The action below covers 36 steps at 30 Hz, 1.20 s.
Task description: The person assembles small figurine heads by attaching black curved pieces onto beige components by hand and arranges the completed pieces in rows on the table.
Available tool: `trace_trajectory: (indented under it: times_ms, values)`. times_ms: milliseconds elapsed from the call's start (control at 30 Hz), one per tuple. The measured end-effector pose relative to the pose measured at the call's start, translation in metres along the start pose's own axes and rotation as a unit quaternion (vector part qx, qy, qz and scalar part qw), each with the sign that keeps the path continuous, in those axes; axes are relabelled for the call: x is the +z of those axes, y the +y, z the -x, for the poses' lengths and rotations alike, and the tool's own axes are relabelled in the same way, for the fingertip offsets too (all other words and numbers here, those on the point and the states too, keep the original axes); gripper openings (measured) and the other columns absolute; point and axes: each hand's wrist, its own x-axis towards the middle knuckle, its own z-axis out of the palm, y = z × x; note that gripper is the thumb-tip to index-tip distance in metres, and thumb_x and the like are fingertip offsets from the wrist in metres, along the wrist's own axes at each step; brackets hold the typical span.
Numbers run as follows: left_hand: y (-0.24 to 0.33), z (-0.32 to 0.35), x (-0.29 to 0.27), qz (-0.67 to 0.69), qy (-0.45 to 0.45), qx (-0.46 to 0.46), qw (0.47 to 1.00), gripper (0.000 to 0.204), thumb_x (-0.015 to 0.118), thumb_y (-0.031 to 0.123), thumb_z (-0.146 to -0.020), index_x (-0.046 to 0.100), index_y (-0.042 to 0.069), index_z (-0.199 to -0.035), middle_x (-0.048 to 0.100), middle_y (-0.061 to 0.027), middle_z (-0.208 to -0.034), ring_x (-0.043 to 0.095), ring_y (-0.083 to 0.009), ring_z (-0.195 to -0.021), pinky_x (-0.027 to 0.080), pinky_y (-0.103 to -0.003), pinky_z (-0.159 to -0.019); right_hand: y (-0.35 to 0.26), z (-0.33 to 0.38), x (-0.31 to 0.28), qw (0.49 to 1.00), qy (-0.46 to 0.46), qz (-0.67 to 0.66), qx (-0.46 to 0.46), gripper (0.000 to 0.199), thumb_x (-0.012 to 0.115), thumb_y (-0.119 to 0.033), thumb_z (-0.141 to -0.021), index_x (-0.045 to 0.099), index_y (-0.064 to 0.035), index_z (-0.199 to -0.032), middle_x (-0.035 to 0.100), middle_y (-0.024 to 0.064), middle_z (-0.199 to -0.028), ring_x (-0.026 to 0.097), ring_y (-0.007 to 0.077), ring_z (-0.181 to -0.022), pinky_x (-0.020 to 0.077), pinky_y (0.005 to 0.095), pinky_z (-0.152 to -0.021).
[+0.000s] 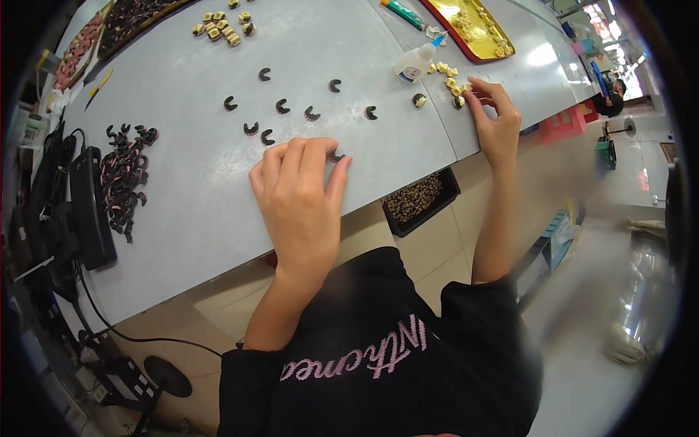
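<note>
I see the left hand (297, 186) pinching a black crescent (336, 156). Farther right, the right hand (498, 122) curls, barely parted, at cream pieces (452, 83) (hold unclear).

Grey tabletop (196, 204): black-and-pink curved pieces (124, 171) heaped left; black U-shaped pieces (282, 109) scattered mid-table; white plastic bottle (412, 65) to their right; yellow rectangular tray (466, 38) behind bottle. Black rectangular bin (402, 230) below near edge.
</note>
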Motion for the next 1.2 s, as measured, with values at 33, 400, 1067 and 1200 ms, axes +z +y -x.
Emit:
trace_trajectory:
  times_ms: [33, 400, 1067, 1200]
  values:
    - [0.000, 0.000, 0.001, 0.006, 0.002, 0.005, 1.000, 0.029, 0.077, 0.008, -0.071, 0.061, 0.008, -0.095, 0.060, -0.0012, -0.090, 0.053, -0.0217, -0.093, 0.037, -0.037, -0.086, -0.001, 0.001, 0.000, 1.000, -0.001, -0.003, 0.000, 0.024, 0.066, -0.002, -0.086, 0.068, -0.0040, -0.110, 0.064, 0.0086, -0.110, 0.063, 0.0138, -0.090, 0.0514, 0.0266, -0.079]
    - [-0.005, 0.005, 0.002, 0.097, 0.048, 0.034, 0.994, 0.037, 0.077, 0.003, -0.068, 0.057, 0.007, -0.100, 0.060, -0.0014, -0.087, 0.055, -0.0225, -0.086, 0.040, -0.037, -0.083, -0.027, 0.030, -0.003, 0.943, 0.055, -0.328, -0.004, 0.018, 0.066, 0.006, -0.084, 0.055, 0.0004, -0.097, 0.063, 0.0154, -0.101, 0.063, 0.0190, -0.090, 0.0517, 0.0300, -0.085]
    - [-0.015, 0.013, -0.008, 0.307, 0.087, 0.192, 0.928, 0.049, 0.086, 0.004, -0.065, 0.044, 0.012, -0.089, 0.070, -0.0062, -0.093, 0.063, -0.0248, -0.085, 0.047, -0.050, -0.087, -0.121, 0.078, 0.032, 0.808, -0.174, -0.554, 0.095, 0.017, 0.068, 0.007, -0.081, 0.064, 0.0047, -0.097, 0.067, 0.0149, -0.096, 0.067, 0.0201, -0.090, 0.0542, 0.0305, -0.082]
    - [-0.017, 0.013, -0.008, 0.303, 0.095, 0.195, 0.928, 0.049, 0.086, 0.004, -0.064, 0.044, 0.012, -0.088, 0.070, -0.0062, -0.094, 0.063, -0.0250, -0.085, 0.047, -0.050, -0.088, -0.127, 0.081, 0.032, 0.764, -0.196, -0.592, 0.168, 0.017, 0.069, 0.005, -0.082, 0.063, 0.0047, -0.097, 0.069, 0.0154, -0.095, 0.066, 0.0191, -0.091, 0.0533, 0.0317, -0.084]
